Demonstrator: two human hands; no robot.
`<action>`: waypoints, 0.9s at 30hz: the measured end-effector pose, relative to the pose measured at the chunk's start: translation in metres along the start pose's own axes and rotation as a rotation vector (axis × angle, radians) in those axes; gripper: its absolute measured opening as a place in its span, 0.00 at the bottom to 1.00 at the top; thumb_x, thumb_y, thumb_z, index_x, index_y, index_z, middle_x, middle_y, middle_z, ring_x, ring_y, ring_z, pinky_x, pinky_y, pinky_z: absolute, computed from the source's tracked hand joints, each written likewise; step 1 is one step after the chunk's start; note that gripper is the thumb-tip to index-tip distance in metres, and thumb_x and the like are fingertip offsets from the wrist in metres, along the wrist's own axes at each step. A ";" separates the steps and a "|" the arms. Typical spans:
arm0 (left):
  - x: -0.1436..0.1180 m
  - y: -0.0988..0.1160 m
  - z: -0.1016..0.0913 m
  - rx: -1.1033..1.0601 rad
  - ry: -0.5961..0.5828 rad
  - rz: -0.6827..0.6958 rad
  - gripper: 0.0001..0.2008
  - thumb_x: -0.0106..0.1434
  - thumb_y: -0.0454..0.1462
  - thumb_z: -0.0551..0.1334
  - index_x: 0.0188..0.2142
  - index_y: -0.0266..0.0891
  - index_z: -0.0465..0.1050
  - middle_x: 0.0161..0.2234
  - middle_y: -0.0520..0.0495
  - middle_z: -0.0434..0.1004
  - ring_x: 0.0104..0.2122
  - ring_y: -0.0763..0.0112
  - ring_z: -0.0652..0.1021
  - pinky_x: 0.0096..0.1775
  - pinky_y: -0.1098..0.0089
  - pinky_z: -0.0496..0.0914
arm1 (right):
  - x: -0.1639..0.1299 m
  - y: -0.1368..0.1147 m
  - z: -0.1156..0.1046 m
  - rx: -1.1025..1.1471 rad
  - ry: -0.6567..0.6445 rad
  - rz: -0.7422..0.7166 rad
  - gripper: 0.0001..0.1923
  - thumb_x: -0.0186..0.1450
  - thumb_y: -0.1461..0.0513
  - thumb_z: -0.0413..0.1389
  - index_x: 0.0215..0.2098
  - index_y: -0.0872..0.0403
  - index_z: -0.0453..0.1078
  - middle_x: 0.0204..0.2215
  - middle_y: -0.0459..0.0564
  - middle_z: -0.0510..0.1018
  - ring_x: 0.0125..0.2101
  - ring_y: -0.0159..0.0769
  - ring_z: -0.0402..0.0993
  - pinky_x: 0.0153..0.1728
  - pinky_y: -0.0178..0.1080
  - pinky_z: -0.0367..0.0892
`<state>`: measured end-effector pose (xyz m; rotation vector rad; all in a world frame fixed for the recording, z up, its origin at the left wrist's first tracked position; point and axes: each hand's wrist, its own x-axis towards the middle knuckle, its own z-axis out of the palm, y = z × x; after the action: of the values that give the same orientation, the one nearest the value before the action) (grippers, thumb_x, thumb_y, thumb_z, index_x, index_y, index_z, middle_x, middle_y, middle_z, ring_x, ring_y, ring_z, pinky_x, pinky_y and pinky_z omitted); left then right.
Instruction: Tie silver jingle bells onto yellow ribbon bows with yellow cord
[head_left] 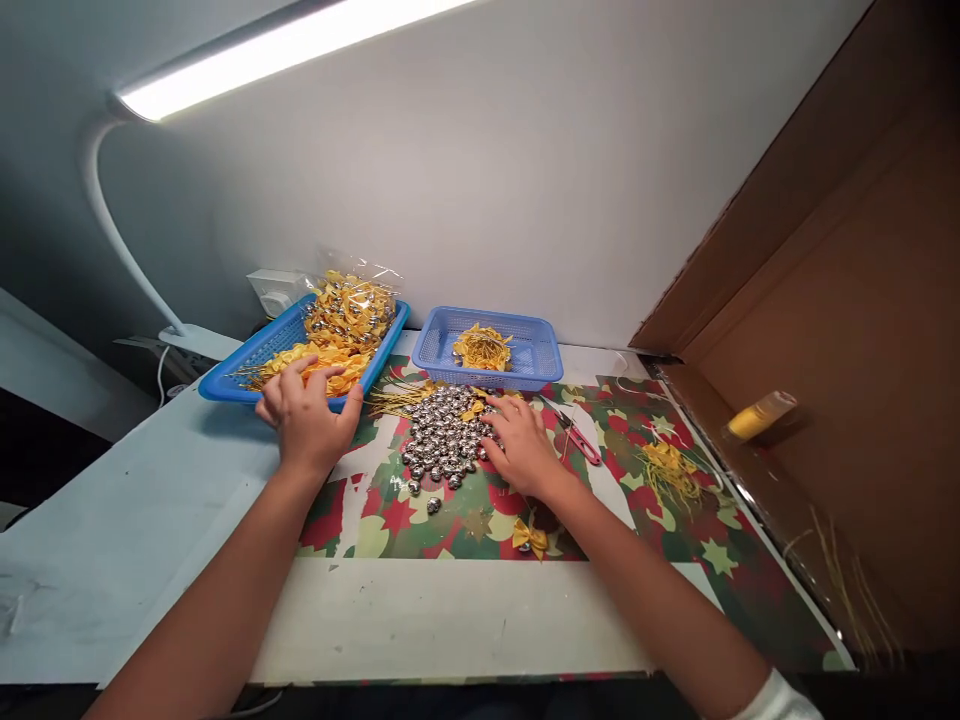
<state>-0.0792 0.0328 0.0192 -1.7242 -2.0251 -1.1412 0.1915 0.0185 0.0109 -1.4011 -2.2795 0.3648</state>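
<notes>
My left hand (pixel 309 418) is at the near rim of a blue basket (pixel 225 388), fingers spread over a heap of yellow ribbon bows (pixel 337 362). Nothing shows between its fingers. My right hand (pixel 526 448) rests at the right side of a pile of shiny silver bells (pixel 442 435), its fingers apart and the tips touching or just over the bells. Some yellow ribbon (pixel 472 411) lies among the bells near those fingertips. Below my right wrist lies a single yellow bow (pixel 529 538), with something silver at its middle.
A lilac-blue basket (pixel 540 365) holding yellow bows stands against the wall. Pink-handled thread snips (pixel 579 440) lie right of my right hand. Tangled yellow ties (pixel 671 472) are further right. A white lamp (pixel 112 220) arches at left. A cardboard wall (pixel 825 300) bounds the right.
</notes>
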 end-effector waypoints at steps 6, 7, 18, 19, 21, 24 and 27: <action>-0.013 0.021 0.001 -0.045 -0.089 0.161 0.10 0.62 0.40 0.59 0.39 0.38 0.75 0.53 0.35 0.68 0.54 0.42 0.65 0.51 0.47 0.57 | 0.026 0.001 0.004 -0.119 -0.090 -0.120 0.11 0.69 0.60 0.50 0.43 0.55 0.72 0.56 0.55 0.72 0.60 0.50 0.56 0.58 0.65 0.44; -0.014 0.022 0.001 -0.054 -0.091 0.169 0.10 0.61 0.40 0.59 0.39 0.39 0.75 0.53 0.35 0.68 0.54 0.42 0.65 0.51 0.48 0.57 | 0.027 0.002 0.005 -0.113 -0.075 -0.127 0.11 0.69 0.60 0.51 0.44 0.55 0.72 0.54 0.56 0.73 0.59 0.50 0.58 0.58 0.65 0.44; -0.049 0.060 -0.002 -0.749 -0.758 0.287 0.14 0.65 0.42 0.57 0.48 0.40 0.68 0.40 0.45 0.78 0.37 0.64 0.77 0.40 0.66 0.70 | -0.007 -0.018 -0.011 0.833 -0.039 0.084 0.03 0.58 0.62 0.58 0.31 0.54 0.73 0.31 0.47 0.78 0.34 0.35 0.75 0.37 0.39 0.70; -0.053 0.065 -0.001 -0.824 -0.831 0.240 0.14 0.66 0.43 0.56 0.48 0.40 0.69 0.36 0.47 0.78 0.33 0.67 0.77 0.36 0.68 0.70 | -0.013 -0.020 -0.010 0.912 -0.070 0.109 0.05 0.58 0.60 0.59 0.31 0.54 0.72 0.31 0.47 0.78 0.33 0.35 0.75 0.37 0.39 0.70; -0.060 0.070 -0.001 -0.959 -0.929 0.114 0.14 0.67 0.45 0.56 0.46 0.39 0.69 0.30 0.49 0.75 0.27 0.71 0.75 0.29 0.71 0.69 | -0.022 -0.022 -0.006 1.055 -0.068 0.164 0.09 0.56 0.57 0.62 0.32 0.53 0.71 0.31 0.46 0.77 0.33 0.34 0.75 0.37 0.38 0.71; -0.064 0.072 0.000 -1.123 -1.003 -0.073 0.16 0.63 0.46 0.60 0.44 0.38 0.68 0.27 0.51 0.72 0.25 0.73 0.72 0.26 0.74 0.66 | -0.030 -0.022 0.000 1.202 0.031 0.275 0.15 0.52 0.55 0.66 0.33 0.52 0.70 0.31 0.45 0.76 0.33 0.33 0.74 0.38 0.38 0.73; -0.064 0.070 0.000 -1.186 -1.060 -0.144 0.17 0.64 0.47 0.59 0.46 0.39 0.65 0.26 0.53 0.69 0.24 0.74 0.70 0.26 0.74 0.66 | -0.032 -0.019 0.005 1.244 0.088 0.333 0.16 0.51 0.54 0.67 0.32 0.52 0.69 0.30 0.45 0.74 0.33 0.33 0.73 0.37 0.37 0.73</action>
<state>0.0021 -0.0135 0.0065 -3.3479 -2.0163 -1.9962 0.1870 -0.0191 0.0081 -1.0016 -1.2050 1.4527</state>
